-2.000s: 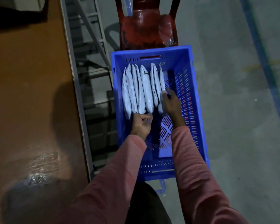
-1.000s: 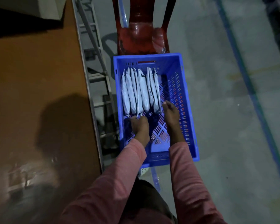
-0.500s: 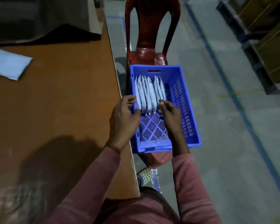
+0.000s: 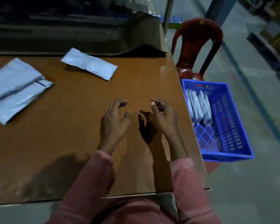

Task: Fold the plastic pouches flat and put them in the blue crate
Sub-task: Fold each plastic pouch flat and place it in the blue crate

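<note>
The blue crate (image 4: 233, 126) stands to the right of the brown table (image 4: 71, 135), and several folded white pouches (image 4: 198, 105) stand on edge in its far-left part. Both hands hover over the table's right half with nothing in them. My left hand (image 4: 115, 120) and my right hand (image 4: 162, 117) have loosely curled fingers. One pale pouch (image 4: 89, 63) lies flat at the back of the table. A loose pile of pale pouches (image 4: 14, 89) lies at the far left.
A red plastic chair (image 4: 197, 46) stands behind the crate, which seems to rest on a red seat. Dark sheeting (image 4: 141, 34) lies along the table's back edge. Grey floor with blue lines spreads to the right. Shelving shows at the top right.
Both hands have left the crate and moved left over the table. The view has swung left, bringing the loose pouches on the table into sight.
</note>
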`<state>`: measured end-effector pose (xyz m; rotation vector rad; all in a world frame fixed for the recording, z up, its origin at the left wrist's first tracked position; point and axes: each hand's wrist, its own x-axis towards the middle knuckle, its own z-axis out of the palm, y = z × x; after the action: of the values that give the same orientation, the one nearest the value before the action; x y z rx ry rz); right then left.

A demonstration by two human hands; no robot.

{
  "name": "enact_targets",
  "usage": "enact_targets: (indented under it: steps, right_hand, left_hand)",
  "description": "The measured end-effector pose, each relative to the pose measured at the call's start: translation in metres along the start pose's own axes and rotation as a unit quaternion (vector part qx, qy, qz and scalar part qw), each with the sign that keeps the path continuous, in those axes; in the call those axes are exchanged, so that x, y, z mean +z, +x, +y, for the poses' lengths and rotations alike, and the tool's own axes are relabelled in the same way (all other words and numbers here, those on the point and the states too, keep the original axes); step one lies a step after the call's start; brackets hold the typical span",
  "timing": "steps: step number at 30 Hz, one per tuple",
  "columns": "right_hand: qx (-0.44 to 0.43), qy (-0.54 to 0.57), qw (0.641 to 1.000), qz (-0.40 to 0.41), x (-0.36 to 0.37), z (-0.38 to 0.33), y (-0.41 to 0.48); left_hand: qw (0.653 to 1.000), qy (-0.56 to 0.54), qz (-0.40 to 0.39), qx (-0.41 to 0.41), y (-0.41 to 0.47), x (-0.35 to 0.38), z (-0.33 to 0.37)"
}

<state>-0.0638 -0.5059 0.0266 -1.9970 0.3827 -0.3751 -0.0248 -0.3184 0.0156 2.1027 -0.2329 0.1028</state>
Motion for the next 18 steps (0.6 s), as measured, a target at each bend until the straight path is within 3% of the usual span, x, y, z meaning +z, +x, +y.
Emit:
enact_targets:
  steps: [8,12,18]
  right_hand:
    - [-0.041,-0.056,0.997,-0.042,0.101,-0.052,0.017]
    - [-0.069,-0.114,0.990,-0.036,0.148,-0.059,0.050]
    - [-0.062,-0.215,0.972,-0.071,0.213,-0.056,0.128]
  left_hand:
    - [0.998,0.061,0.014,-0.001,0.028,-0.100,-0.065]
    - [0.996,0.078,-0.031,0.007,0.058,-0.115,-0.096]
    - [0.993,0.112,-0.030,0.011,0.119,-0.120,-0.124]
